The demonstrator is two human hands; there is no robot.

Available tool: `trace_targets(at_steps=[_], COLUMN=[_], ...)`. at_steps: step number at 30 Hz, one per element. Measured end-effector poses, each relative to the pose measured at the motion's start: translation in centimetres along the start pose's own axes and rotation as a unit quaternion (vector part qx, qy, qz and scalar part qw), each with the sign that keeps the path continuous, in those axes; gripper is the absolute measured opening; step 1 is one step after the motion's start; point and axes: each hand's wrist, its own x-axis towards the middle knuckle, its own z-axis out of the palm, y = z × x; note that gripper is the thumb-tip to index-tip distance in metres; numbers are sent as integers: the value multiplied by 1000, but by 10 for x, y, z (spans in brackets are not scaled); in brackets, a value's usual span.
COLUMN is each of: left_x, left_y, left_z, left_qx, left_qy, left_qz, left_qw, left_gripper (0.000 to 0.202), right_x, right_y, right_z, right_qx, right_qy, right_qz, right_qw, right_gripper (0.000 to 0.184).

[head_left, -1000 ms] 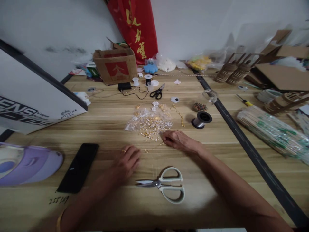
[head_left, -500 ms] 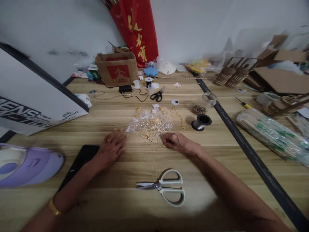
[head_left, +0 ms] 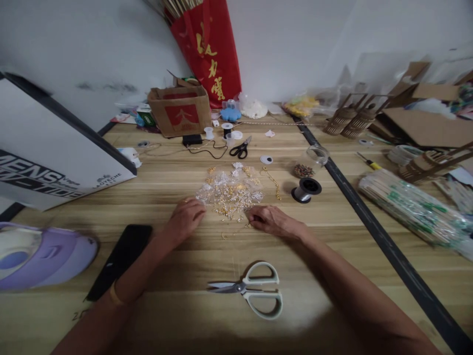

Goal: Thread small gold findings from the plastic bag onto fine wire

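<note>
A loose pile of small gold and silver jewelry findings, partly in clear plastic bags, lies mid-table. My left hand rests at the pile's left edge, its fingers curled together by a clear bag; whatever they may hold is hidden. On the right side, my right hand is closed with its knuckles up. A thin gold chain runs along the table to its fingertips. Nearer to me lie pale-handled scissors, slightly open, blades pointing left.
A black phone lies beside my left forearm. Right of the pile are a wire spool, a jar of beads and a gold chain bracelet. Behind stand black scissors and a paper bag. Wrapped sticks lie far right.
My left hand has moved right to the pile's edge, and its spread fingers have curled in. My right hand stays at the chain's end. The view has shifted slightly.
</note>
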Motion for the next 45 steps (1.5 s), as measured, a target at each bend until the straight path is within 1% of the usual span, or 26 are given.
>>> trace_targets(at_steps=[1,4,7,12,16,18,21,23,26,28,30,31,32,34,36,37,39,43,45], left_x=[5,15,20,25,27,27,27,27,28,30,31,32,33,34,34,34,34,35,35], left_y=[6,20,26,23,17,14,11,9,8,7,6,5,5,3,2,2,3,7,9], left_z=[2,9,14,17,19,21,23,24,22,21,21,21,21,20,19,17,14,8,7], left_qx=[-7,-7,21,67,105,106,81,46,-31,-98,-187,-240,-299,-409,-485,-506,-525,-546,-564], left_qy=[-16,-33,-46,-71,-72,-67,-48,-32,-12,3,21,28,33,40,44,46,50,54,51], left_qz=[6,0,6,40,90,101,87,69,30,-8,-59,-85,-110,-160,-203,-221,-240,-242,-243], left_qw=[1000,999,999,994,988,987,992,996,999,995,980,967,947,898,850,833,815,801,788], left_gripper=[20,16,16,22,29,28,25,22,17,15,14,14,15,19,22,23,24,24,24], right_x=[0,-1,-1,-1,0,0,0,0,0,1,1,1,0,0,0,0,1,1,1], right_y=[0,2,4,3,2,1,1,1,2,3,3,3,3,1,0,0,-1,0,-1], right_z=[0,1,2,1,0,1,1,1,1,2,2,2,1,0,-1,-1,-1,-1,-2], right_qx=[4,8,2,4,11,12,14,13,9,8,11,14,17,19,19,19,19,17,22], right_qy=[2,6,5,3,2,3,3,2,1,0,-1,-3,-4,-5,-4,-4,-2,-2,-7], right_qz=[-1,-4,-5,-3,-5,-3,3,4,0,-2,-2,-2,-1,0,1,2,3,2,-1], right_qw=[1000,1000,1000,1000,1000,1000,1000,1000,1000,1000,1000,1000,1000,1000,1000,1000,1000,1000,1000], right_gripper=[9,9,7,7,7,7,7,7,7,7,7,7,7,8,8,8,7,7,7])
